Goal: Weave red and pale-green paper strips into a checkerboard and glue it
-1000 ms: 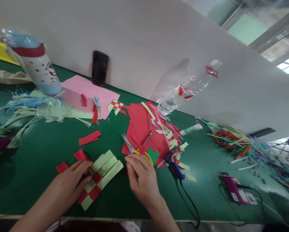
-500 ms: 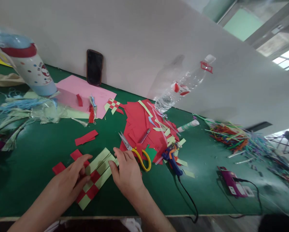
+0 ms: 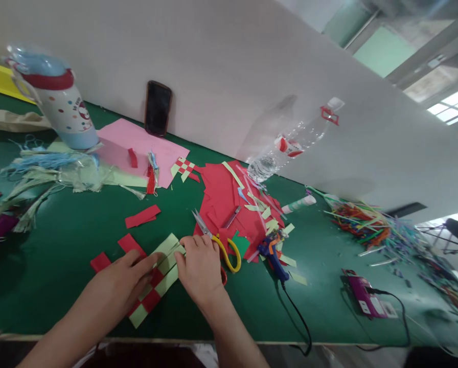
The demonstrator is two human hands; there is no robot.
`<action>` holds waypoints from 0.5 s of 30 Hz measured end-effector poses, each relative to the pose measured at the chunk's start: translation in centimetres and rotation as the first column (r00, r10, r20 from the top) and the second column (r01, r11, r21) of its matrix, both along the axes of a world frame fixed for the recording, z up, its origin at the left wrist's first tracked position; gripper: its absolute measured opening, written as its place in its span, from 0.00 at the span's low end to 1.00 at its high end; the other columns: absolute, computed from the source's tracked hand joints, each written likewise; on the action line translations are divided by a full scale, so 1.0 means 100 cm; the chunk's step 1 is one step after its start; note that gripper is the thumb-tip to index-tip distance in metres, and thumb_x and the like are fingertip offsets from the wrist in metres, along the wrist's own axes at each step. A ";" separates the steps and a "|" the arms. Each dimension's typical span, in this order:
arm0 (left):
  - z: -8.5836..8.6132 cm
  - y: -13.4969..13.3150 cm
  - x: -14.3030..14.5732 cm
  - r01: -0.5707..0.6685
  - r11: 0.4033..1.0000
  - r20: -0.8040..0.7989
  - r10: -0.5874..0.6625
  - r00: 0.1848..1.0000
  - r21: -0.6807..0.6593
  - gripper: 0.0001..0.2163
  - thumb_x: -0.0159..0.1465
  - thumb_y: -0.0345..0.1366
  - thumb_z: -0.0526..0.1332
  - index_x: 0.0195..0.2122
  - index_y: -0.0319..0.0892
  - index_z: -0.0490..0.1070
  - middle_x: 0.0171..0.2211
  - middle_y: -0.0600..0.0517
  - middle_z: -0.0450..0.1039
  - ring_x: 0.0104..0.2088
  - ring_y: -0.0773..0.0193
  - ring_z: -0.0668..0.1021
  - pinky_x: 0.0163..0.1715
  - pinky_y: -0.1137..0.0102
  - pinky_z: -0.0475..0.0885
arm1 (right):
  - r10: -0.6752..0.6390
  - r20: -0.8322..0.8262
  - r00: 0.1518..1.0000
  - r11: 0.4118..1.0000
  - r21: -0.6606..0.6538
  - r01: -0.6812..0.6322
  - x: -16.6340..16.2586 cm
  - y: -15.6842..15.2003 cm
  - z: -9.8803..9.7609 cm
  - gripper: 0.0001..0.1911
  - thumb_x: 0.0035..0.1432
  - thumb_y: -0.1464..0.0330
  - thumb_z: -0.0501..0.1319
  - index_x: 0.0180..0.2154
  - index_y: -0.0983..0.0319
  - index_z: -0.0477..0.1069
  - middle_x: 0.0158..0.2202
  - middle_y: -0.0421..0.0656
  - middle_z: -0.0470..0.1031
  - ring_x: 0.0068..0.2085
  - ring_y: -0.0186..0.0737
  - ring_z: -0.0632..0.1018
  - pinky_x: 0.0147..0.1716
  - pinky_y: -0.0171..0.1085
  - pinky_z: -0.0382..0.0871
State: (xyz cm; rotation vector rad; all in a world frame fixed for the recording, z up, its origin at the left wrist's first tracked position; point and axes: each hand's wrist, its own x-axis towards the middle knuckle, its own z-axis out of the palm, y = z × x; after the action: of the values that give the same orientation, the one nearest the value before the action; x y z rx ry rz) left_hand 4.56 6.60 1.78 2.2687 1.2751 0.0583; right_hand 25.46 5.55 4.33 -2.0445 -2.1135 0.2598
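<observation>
Near the front edge of the green bench (image 3: pixel 60 255) lies a woven paper mat (image 3: pixel 156 278) made of red and pale green strips. Some squares at its near end are crossed over and under already — the far ends of the green strips lie loose, so the weaving looks only partly done. The left hand (image 3: pixel 123 281) rests flat on the mat, fingers stretched out and holding nothing. The right hand (image 3: pixel 200 266) presses the loose strip ends with its fingers mostly straight — it grips nothing either. Spare red pieces (image 3: pixel 141 216) lie just beyond, and yellow-handled scissors (image 3: pixel 217 243) sit beside the right hand, by a red paper pile (image 3: pixel 221 197).
</observation>
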 end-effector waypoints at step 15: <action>0.013 0.004 0.009 -0.017 0.999 -0.068 0.013 0.998 -0.051 0.25 0.70 0.34 0.47 0.66 0.46 0.68 0.43 0.42 0.77 0.36 0.54 0.82 0.35 0.64 0.76 | 0.152 -0.211 0.965 0.965 0.245 -0.098 0.000 -0.017 0.012 0.07 0.63 0.75 0.63 0.41 0.58 0.73 0.37 0.40 0.81 0.40 0.44 0.77 0.44 0.42 0.61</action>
State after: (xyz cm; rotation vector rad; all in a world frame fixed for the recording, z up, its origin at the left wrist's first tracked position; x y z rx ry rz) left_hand 5.50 6.96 3.10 2.2346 1.3130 -0.0460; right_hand 25.42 3.85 5.56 -1.6668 -2.0278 0.2402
